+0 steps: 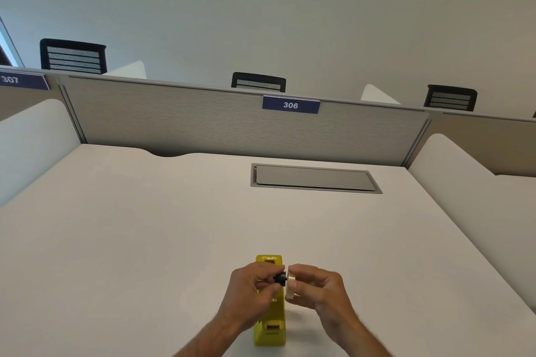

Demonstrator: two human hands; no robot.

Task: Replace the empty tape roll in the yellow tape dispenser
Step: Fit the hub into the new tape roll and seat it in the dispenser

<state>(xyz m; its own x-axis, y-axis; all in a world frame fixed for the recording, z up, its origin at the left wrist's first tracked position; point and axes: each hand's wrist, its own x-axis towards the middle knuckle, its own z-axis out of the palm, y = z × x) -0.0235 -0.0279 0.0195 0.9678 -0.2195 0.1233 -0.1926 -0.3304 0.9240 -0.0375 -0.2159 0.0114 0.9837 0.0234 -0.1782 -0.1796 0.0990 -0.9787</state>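
Note:
The yellow tape dispenser stands on the white desk near the front edge, its length running away from me. Above it my left hand pinches a small black spindle. My right hand holds a pale tape roll on edge, its flat side facing the spindle. Spindle and roll touch or nearly touch just over the dispenser's middle. My hands hide the dispenser's roll cradle.
A grey recessed cable hatch is set in the desk farther back on the right. A grey partition labelled 306 closes the far edge. White side dividers flank the desk. Black chair backs show behind the partition.

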